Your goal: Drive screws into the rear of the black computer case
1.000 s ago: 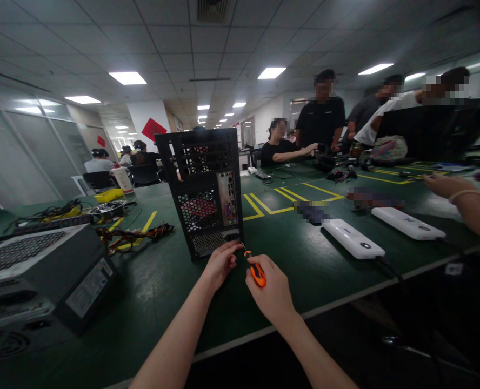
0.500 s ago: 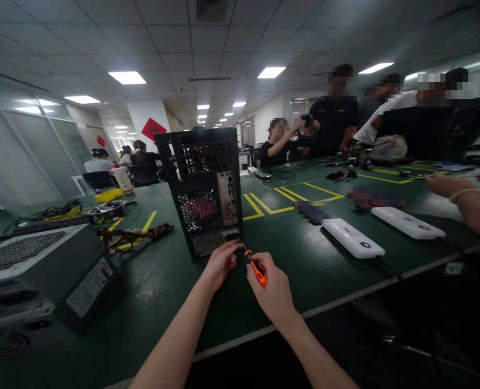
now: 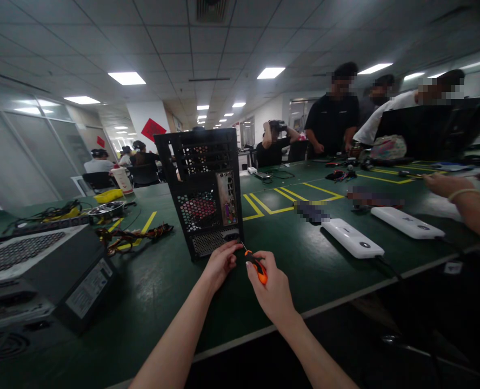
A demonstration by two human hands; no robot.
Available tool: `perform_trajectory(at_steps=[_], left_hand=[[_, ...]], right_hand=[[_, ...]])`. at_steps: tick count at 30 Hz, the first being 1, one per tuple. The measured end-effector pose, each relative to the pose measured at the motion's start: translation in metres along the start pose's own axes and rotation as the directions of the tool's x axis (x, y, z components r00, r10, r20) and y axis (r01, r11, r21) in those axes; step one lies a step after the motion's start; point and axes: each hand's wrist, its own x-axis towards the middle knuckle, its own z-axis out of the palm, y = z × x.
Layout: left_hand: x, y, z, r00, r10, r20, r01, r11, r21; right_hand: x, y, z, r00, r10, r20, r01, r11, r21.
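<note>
A black computer case (image 3: 207,189) stands upright on the green table, its perforated back and port panel facing me. In my right hand (image 3: 273,286) is an orange-and-black screwdriver (image 3: 257,266), gripped by the handle. Its thin shaft points up and left to the case's lower right corner. My left hand (image 3: 222,263) is at the bottom edge of the case, fingers curled and fingertips close to the screwdriver's tip. Whatever those fingers pinch is too small to make out. Whether the tip touches a screw is hidden.
Two grey power supplies (image 3: 33,281) lie at the left, with bundled cables (image 3: 138,235) behind. White power banks (image 3: 352,237) with cords rest to the right. Another person's hand (image 3: 446,186) reaches in at far right. The table's front edge (image 3: 325,308) runs below my hands.
The screwdriver handle has turned slightly in my right hand, which has barely shifted. My left hand and the case stay put. In the background, a seated person has raised both hands to the head.
</note>
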Motion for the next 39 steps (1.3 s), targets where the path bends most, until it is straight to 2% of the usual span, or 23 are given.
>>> perform_trajectory(at_steps=[6, 11, 17, 24, 27, 35, 39], left_hand=[[-0.002, -0.0003, 0.0005, 1.0, 0.018, 0.007, -0.018, 1.0, -0.004], [-0.0026, 0.0022, 0.0033, 1.0, 0.005, -0.012, -0.005, 1.0, 0.012], [-0.0016, 0.0029, 0.0039, 1.0, -0.013, -0.021, 0.014, 1.0, 0.018], [0.0, -0.0004, -0.0002, 1.0, 0.005, 0.012, -0.005, 1.0, 0.01], [0.0002, -0.0007, -0.0003, 1.0, 0.006, 0.015, -0.006, 1.0, 0.006], [-0.0021, 0.0008, 0.0014, 1.0, 0.003, 0.0, -0.003, 1.0, 0.002], [-0.0018, 0.0005, 0.0009, 1.0, 0.008, 0.0, -0.008, 1.0, 0.008]], right_hand=[[0.0005, 0.0009, -0.0006, 0.988, -0.152, -0.027, 0.149, 0.984, -0.101], [0.0023, -0.0023, -0.0022, 0.99, -0.135, -0.042, 0.133, 0.99, -0.048], [0.0008, -0.002, -0.0026, 1.0, 0.017, 0.008, -0.017, 0.999, 0.034], [0.0003, 0.0013, -0.001, 0.992, -0.125, -0.018, 0.124, 0.992, -0.036], [0.0016, 0.0006, -0.001, 0.992, -0.124, -0.005, 0.123, 0.991, -0.05], [0.0025, -0.0002, -0.002, 0.995, -0.094, -0.041, 0.096, 0.995, 0.037], [0.0021, 0.0018, -0.0002, 0.984, -0.164, -0.074, 0.163, 0.986, -0.02]])
